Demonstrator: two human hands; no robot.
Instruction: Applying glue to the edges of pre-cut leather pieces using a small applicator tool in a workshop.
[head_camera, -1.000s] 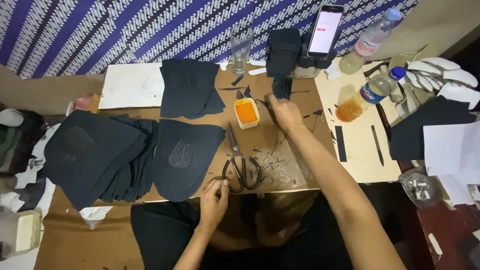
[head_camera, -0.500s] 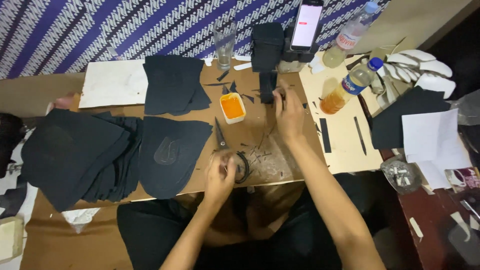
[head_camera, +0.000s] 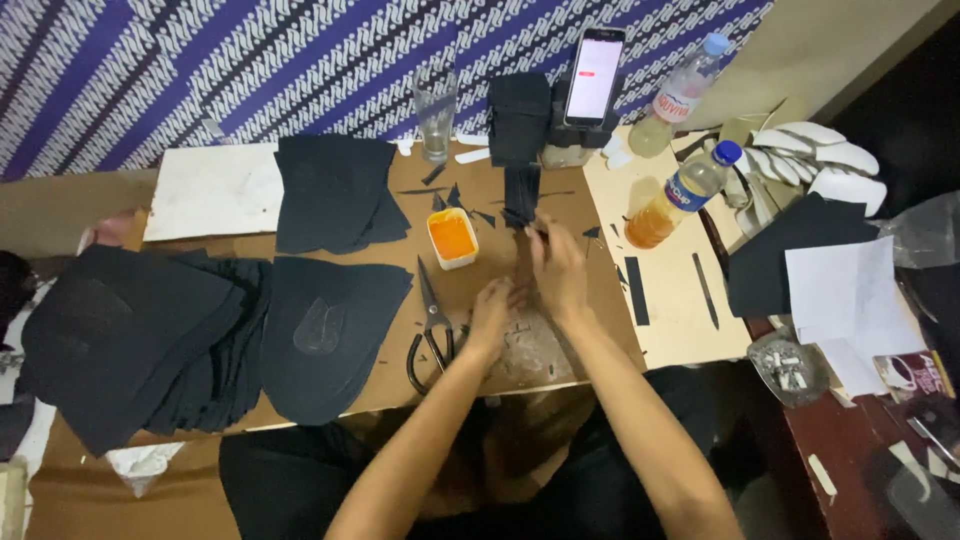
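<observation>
Black sheet pieces cover the left half of the bench (head_camera: 560, 345): a fanned stack (head_camera: 140, 330) at the left edge, one rounded piece (head_camera: 325, 330) beside it toward the middle, and a squarer pile (head_camera: 335, 195) near the far edge. A white board (head_camera: 210, 190) lies at the far left corner, and a paler board (head_camera: 670, 300) covers the right end, carrying two bottles of amber drink (head_camera: 675, 195).

Near the middle of the bench both hands meet over a narrow dark strip (head_camera: 522, 205), whose long axis runs from the far edge toward the near edge. Its far end shows below a black block (head_camera: 518, 115) that stands beside a propped phone (head_camera: 592, 75); its near end disappears under the fingers. The right hand (head_camera: 558, 265) lies over the strip, fingers curled and pinching something thin and dark near the tips; what exactly it grips I cannot tell. The left hand (head_camera: 492, 310) sits just beside it on the near side, touching it, fingers bent loosely on the bench top; whether it holds anything is hidden.

Scissors (head_camera: 430, 325) lie just left of the left hand, blades pointing at the far edge, untouched. A small tub of orange paste (head_camera: 452, 238) stands just beyond them, left of the strip. Dark offcuts (head_camera: 525, 335) litter the brown surface near the near edge.
</observation>
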